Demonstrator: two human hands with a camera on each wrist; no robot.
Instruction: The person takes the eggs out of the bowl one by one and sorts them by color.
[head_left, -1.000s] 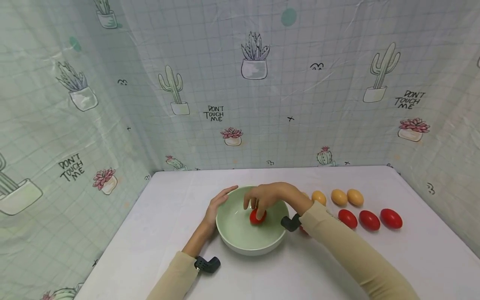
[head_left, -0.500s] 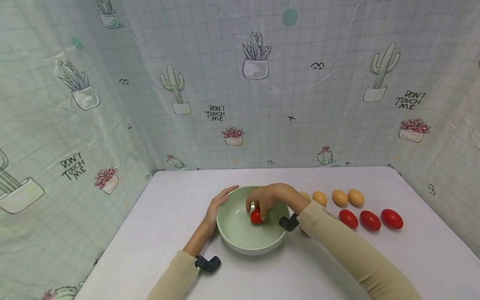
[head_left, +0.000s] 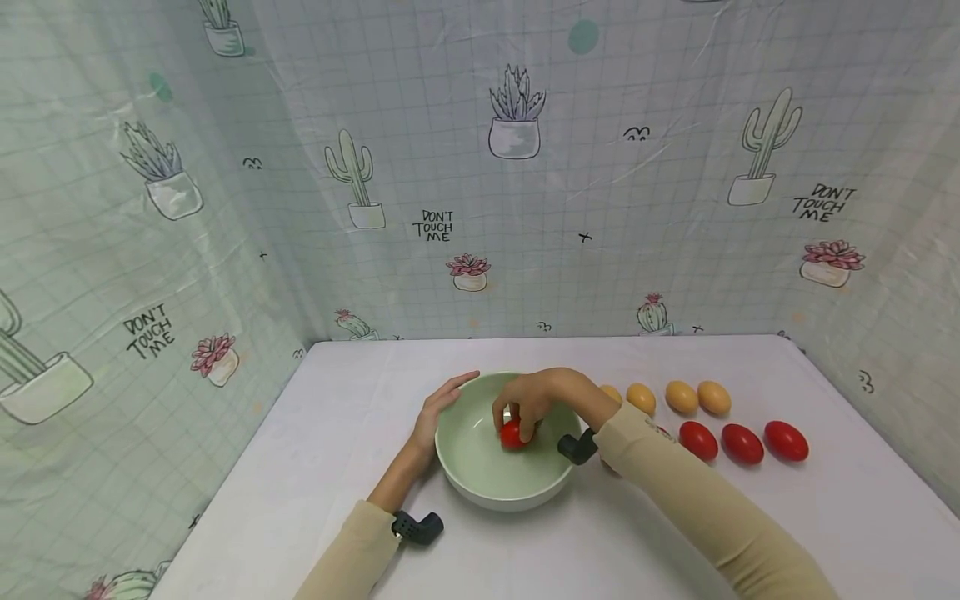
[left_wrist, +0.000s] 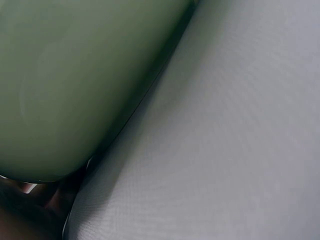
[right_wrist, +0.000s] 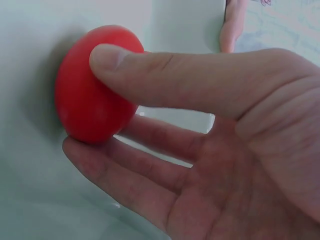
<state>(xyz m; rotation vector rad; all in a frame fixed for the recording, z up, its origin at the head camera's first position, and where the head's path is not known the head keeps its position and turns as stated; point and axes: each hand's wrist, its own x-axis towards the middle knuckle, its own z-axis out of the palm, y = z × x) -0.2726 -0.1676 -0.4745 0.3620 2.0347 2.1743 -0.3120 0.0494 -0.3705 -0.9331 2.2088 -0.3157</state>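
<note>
A pale green bowl (head_left: 491, 479) stands on the white table. Inside it my right hand (head_left: 534, 397) pinches a smooth red egg (head_left: 513, 435). The right wrist view shows the thumb pressed on the red egg (right_wrist: 85, 100) and fingertips under its lower end, with the bowl's pale inner surface close behind. My left hand (head_left: 437, 415) lies along the outside of the bowl's left wall, fingers extended toward the far rim. In the left wrist view the outer wall of the bowl (left_wrist: 75, 80) fills the upper left, and the hand is mostly dark at the corner.
To the right of the bowl lie several red eggs (head_left: 742, 444) in a row, partly covered by the right forearm. Behind them is a row of several yellow eggs (head_left: 681, 397). A patterned curtain (head_left: 585, 192) encloses the table (head_left: 360, 392) at the back and sides.
My right fingers and thumb have come closer around the red egg in the bowl. My left hand keeps its place on the bowl, and the head view has shifted slightly.
</note>
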